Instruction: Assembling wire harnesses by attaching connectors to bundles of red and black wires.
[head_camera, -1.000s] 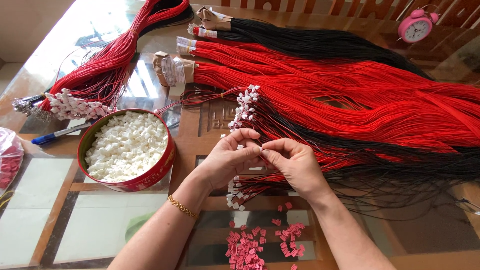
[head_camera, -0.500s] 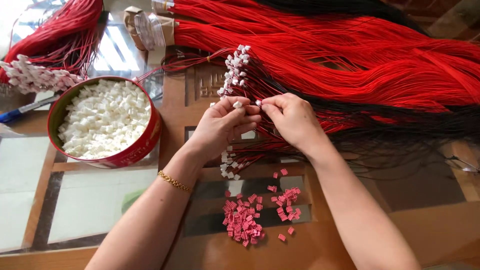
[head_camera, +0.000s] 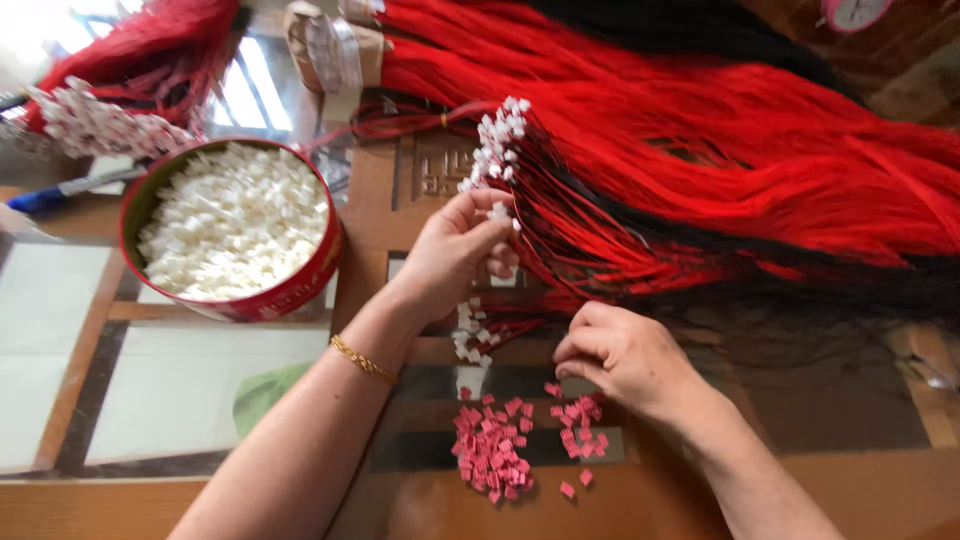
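A round red tin (head_camera: 300, 290) of white plastic pieces sits left. The left hand (head_camera: 455, 250) pinches a white connector (head_camera: 497, 212) on red wires (head_camera: 700, 150). The right hand (head_camera: 625, 355), fingers together, touches small pink pieces (head_camera: 500, 455) nearer.

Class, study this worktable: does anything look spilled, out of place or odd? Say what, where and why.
Small pink pieces lie loose on the table, scattered below the right hand, while the white pieces sit inside a round red tin. The left hand holds a white-tipped red wire. Nothing looks damaged.
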